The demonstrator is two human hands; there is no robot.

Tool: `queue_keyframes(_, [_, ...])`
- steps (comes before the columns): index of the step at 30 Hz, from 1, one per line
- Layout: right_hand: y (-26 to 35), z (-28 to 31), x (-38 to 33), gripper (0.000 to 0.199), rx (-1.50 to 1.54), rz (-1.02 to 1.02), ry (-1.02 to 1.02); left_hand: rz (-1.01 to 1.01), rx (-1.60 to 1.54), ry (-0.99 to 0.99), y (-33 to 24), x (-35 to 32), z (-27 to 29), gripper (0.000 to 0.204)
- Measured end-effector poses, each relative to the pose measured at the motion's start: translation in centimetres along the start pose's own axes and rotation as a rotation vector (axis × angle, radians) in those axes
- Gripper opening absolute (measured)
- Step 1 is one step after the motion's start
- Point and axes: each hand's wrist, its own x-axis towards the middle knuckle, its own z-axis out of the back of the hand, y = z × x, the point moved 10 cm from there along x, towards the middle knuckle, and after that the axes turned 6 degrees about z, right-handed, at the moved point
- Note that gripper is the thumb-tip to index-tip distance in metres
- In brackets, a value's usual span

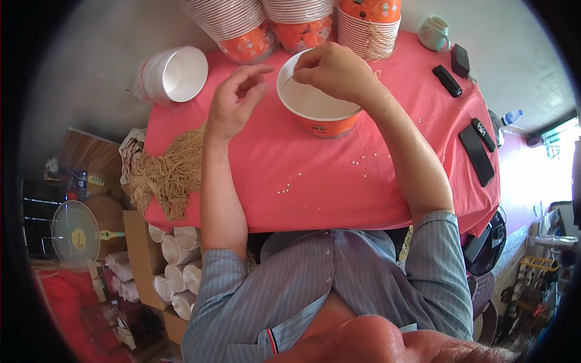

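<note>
An orange paper bucket (327,127) with a white rim and pale inside stands on the table. Above its opening, my right hand (336,69) is closed in a pinch, with a thin strand-like piece showing at the fingertips; its exact kind is too small to tell. To the left of the bucket my left hand (233,103) hangs in the air, fingers apart and holding nothing. A bit of tan string (378,74) shows beside the bucket's right rim. Left of my left forearm lies a heap of tan string (172,169), partly over the table edge.
Stacks of nested buckets (369,37) line the back, some in clear plastic. A wrapped white bucket (184,74) lies at the back left. Small white beads (284,190) are scattered on the pink cloth (327,206). A mug (434,34) and a phone (476,154) sit at right.
</note>
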Motion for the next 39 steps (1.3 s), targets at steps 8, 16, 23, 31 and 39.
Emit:
queue_keyframes(8, [0.7,0.5,-0.3,0.028,0.141,0.022,-0.022,-0.177,0.486,-0.282,-4.7,-0.4,-1.4,0.016])
queue_keyframes(16, [2.1,0.8,-1.0,0.029,0.109,0.11,0.031,-0.276,0.54,-0.295,-6.3,-0.9,-1.9,0.01])
queue_keyframes(23, [2.1,-0.2,-0.7,0.031,0.232,0.076,0.134,-0.263,0.5,-0.281,-6.2,-0.9,-1.6,0.011])
queue_keyframes(31, [1.5,-1.8,-0.6,0.025,0.451,0.053,0.136,-0.337,0.466,-0.326,-6.4,-1.3,-1.2,0.014])
queue_keyframes(39, [2.0,-0.1,-0.3,0.017,0.225,0.188,0.009,-0.299,0.524,-0.34,-6.2,-1.0,-1.3,0.012])
